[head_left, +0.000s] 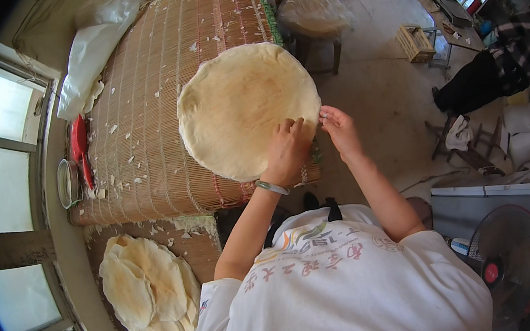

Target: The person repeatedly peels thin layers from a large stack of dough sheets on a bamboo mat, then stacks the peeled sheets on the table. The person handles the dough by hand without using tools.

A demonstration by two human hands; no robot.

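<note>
Round flatbread (240, 105) is being handled at the right edge of a brown slatted mat (157, 112), partly jutting past it. Its rim is being pinched between the fingertips of the right hand (341, 134). Its upper surface is being touched nearby by the curled fingers of the left hand (287, 152); whether anything is being gripped there cannot be told. A pale bangle (272, 186) is being worn on the left wrist. At lower left, stacked flatbreads (147, 285) are lying in a pile.

Matt flatbread (241, 111), woven mat (151, 117), plastic sheet (89, 60)
</note>
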